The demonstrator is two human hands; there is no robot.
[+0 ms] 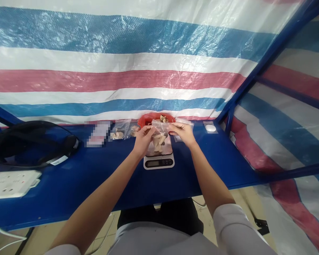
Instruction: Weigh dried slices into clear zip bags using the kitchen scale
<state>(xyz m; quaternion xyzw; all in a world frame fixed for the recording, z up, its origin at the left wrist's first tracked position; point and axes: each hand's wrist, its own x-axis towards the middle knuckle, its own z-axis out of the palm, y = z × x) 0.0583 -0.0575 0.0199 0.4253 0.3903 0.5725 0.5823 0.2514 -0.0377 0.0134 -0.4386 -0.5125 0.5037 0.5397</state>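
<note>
My left hand (143,140) and my right hand (185,133) pinch the upper corners of a clear plastic bag (159,141). Pale and dark pieces that look like dried mushroom lie in its lower part. The bag is over a kitchen scale (159,163) with a dark display and buttons at the front; I cannot tell whether it rests on the plate. Just behind is a red plastic bag (146,118), its top gaping, with similar pieces inside. To the left lie a filled clear bag (118,134) and another filled bag (134,131), partly behind my left hand.
More clear bags (189,122) lie behind my right hand. A small packet with something round and white (210,128) sits at the right. Further left are a pixelated flat item (99,134), a black strapped object (32,132) and a white power strip (12,184). Striped sheeting (117,81) encloses the blue table.
</note>
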